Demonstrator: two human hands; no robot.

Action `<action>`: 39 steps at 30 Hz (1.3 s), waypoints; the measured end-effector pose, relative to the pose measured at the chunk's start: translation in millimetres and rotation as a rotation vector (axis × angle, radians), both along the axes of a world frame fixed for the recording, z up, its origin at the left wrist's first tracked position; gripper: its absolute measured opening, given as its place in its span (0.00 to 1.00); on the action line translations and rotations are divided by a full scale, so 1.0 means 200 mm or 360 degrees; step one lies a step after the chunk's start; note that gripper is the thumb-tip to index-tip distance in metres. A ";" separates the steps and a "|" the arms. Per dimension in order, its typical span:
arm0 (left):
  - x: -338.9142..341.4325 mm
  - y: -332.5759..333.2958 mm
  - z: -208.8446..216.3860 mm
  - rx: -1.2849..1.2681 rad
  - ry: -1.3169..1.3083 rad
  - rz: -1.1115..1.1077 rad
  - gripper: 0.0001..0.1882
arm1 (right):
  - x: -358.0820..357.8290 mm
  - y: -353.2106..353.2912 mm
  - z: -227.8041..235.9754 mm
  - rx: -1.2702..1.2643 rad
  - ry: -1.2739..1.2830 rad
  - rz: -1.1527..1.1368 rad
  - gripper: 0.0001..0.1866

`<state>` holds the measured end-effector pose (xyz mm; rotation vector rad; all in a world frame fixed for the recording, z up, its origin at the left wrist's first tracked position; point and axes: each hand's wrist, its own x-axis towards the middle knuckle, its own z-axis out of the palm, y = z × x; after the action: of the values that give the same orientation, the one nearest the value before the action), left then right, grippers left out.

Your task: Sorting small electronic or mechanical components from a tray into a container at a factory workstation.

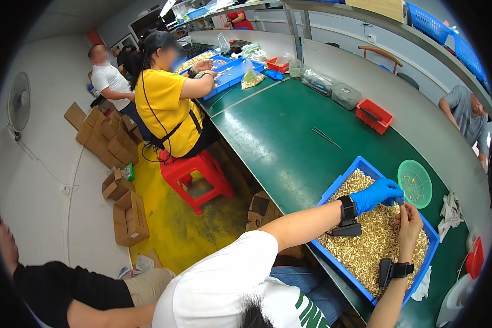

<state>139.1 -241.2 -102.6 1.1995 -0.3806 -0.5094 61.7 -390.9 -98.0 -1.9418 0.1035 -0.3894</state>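
A blue tray [435, 238] lies on the green table in front of me, heaped with small brass-coloured metal pieces [361, 257]. My left hand [376, 195], in a blue glove, reaches over the tray's far part with its fingers pinched together. Bare, my right hand [409, 223] comes up from below, and its fingertips meet those of the left. Whatever the two hands pinch is too small and too covered to name. Just beyond them stands a round light-green plastic bowl [427, 186] with a few small pieces inside.
Tweezers [326, 137] lie on the table [268, 131]. Along its back stand a red bin [374, 116] and clear boxes [345, 95]. A white cloth [450, 216] is right of the bowl. A co-worker in yellow [167, 109] sits farther left; another person [65, 290] is close at left.
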 end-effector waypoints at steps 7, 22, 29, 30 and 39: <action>-0.01 -0.02 0.00 -0.0035 -0.0076 0.0137 0.10 | -0.02 0.01 0.02 -0.0178 0.0067 0.0068 0.09; -0.04 -0.01 0.03 -0.0184 0.0209 -0.0050 0.08 | 0.02 -0.02 -0.02 0.0370 0.0101 0.0187 0.09; -0.05 0.00 0.03 -0.0179 0.0258 -0.0117 0.06 | 0.02 -0.03 -0.01 0.0478 0.0010 0.0069 0.09; -0.06 0.00 0.03 -0.0145 0.0201 -0.0154 0.06 | 0.02 -0.04 -0.01 0.0476 -0.0012 0.0047 0.10; -0.08 -0.02 0.00 -0.0044 -0.0020 -0.0163 0.07 | 0.00 -0.05 0.01 0.0265 0.0047 0.0141 0.14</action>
<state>123.8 -245.5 -103.2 1.1613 -0.4600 -0.5832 62.3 -400.1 -96.9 -1.7811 0.0669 -0.2844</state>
